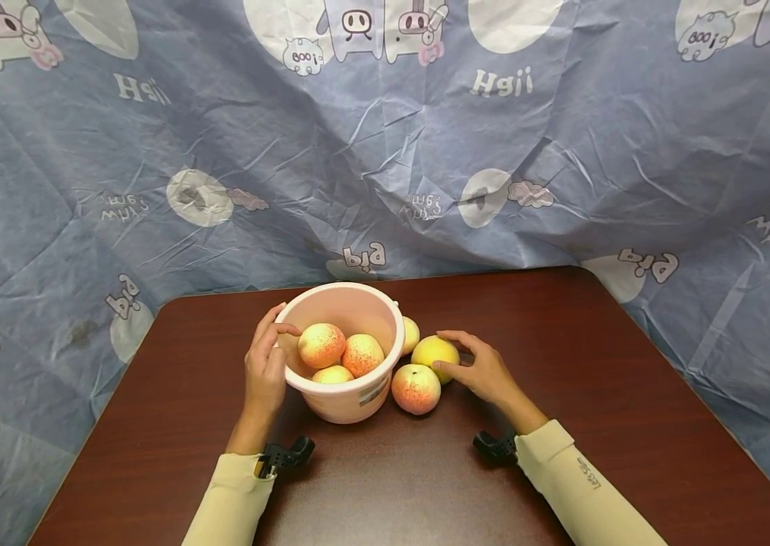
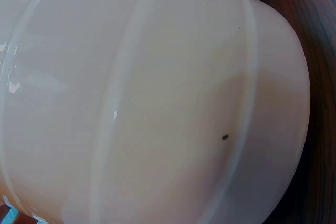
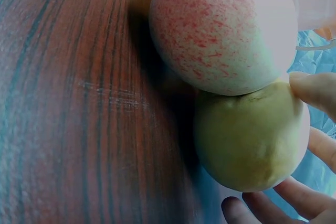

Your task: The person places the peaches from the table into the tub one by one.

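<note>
A pale pink bucket stands on the table, tilted a little toward me, with several red-speckled peaches inside. My left hand grips its left rim, the fingers bent over the edge and one fingertip close to a peach. The bucket's ribbed wall fills the left wrist view, where the hand is hidden. To the right of the bucket, my right hand holds a round yellow fruit between thumb and fingers. That yellow fruit touches a speckled peach in the right wrist view.
Another yellowish fruit lies behind the yellow one, partly covered by the bucket. The dark red-brown table ends at a blue printed cloth hung behind it and at the sides. Each wrist wears a black camera mount.
</note>
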Action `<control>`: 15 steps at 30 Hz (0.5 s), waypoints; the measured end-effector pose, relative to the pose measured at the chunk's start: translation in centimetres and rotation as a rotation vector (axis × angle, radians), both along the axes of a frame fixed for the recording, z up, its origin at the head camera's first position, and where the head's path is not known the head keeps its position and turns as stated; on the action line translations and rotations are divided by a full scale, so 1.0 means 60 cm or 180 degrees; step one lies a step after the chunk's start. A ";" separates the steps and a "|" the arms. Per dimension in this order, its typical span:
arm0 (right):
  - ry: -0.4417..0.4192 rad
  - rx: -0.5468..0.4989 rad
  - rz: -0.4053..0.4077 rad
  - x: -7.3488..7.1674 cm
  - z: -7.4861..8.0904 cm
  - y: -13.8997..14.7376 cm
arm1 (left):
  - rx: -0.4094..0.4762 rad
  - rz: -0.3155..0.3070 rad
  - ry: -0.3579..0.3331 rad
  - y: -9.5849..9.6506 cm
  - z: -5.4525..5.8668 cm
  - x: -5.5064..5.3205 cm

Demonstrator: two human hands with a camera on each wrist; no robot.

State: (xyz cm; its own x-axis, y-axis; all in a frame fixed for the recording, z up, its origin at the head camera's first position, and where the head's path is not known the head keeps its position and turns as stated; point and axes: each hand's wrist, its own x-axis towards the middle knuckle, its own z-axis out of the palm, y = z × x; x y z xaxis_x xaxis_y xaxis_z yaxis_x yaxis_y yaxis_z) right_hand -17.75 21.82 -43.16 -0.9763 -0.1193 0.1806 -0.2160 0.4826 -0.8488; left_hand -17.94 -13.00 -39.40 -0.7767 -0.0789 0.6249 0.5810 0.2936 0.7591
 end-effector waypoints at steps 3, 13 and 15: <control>-0.0010 0.0070 -0.0026 0.000 0.001 0.001 | -0.0003 0.0024 0.0007 -0.003 -0.012 -0.009; -0.0052 0.0096 0.0011 0.003 -0.001 0.005 | 0.0037 -0.0002 -0.0017 0.015 0.039 0.029; -0.0054 0.0071 0.0000 0.003 0.000 0.005 | 0.0040 -0.0006 -0.0031 0.017 0.042 0.031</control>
